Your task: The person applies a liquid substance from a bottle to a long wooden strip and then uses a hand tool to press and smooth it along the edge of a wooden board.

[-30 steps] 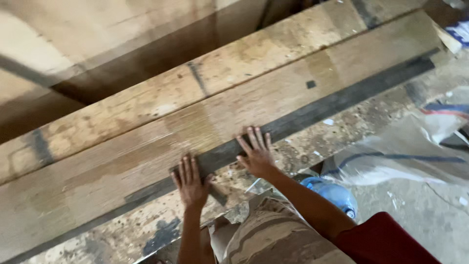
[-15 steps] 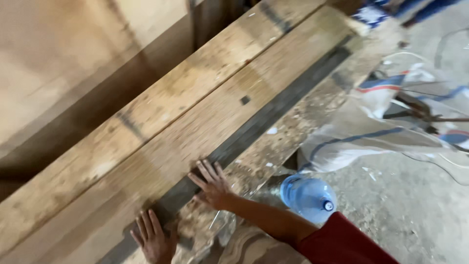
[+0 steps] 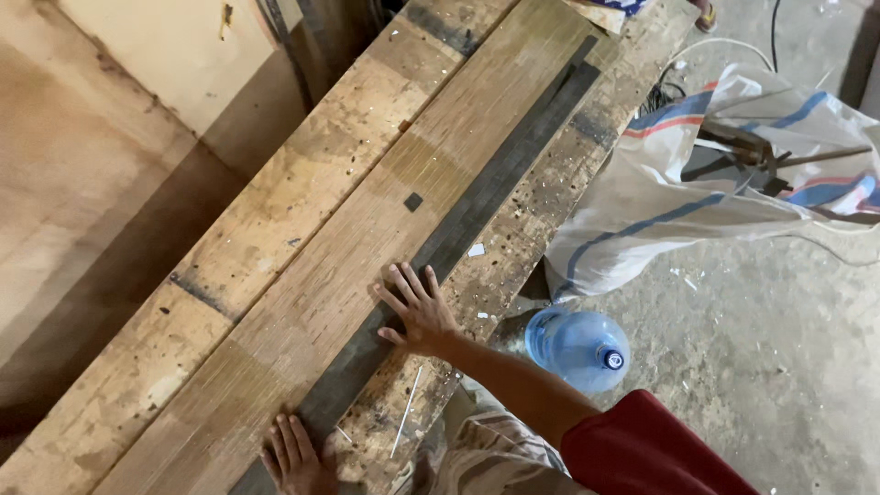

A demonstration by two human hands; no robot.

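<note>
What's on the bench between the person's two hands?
In the head view, between the left hand and the right hand runs only the long dark strip on the wooden board. Both hands rest on that strip.

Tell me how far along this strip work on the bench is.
Done: the long dark strip already lies flat along the edge of the wooden plank on the workbench. In hand: the right hand and the left hand both press flat on the strip. Left: nothing visibly fastens it; a thin nail-like pin lies loose nearby.
</note>
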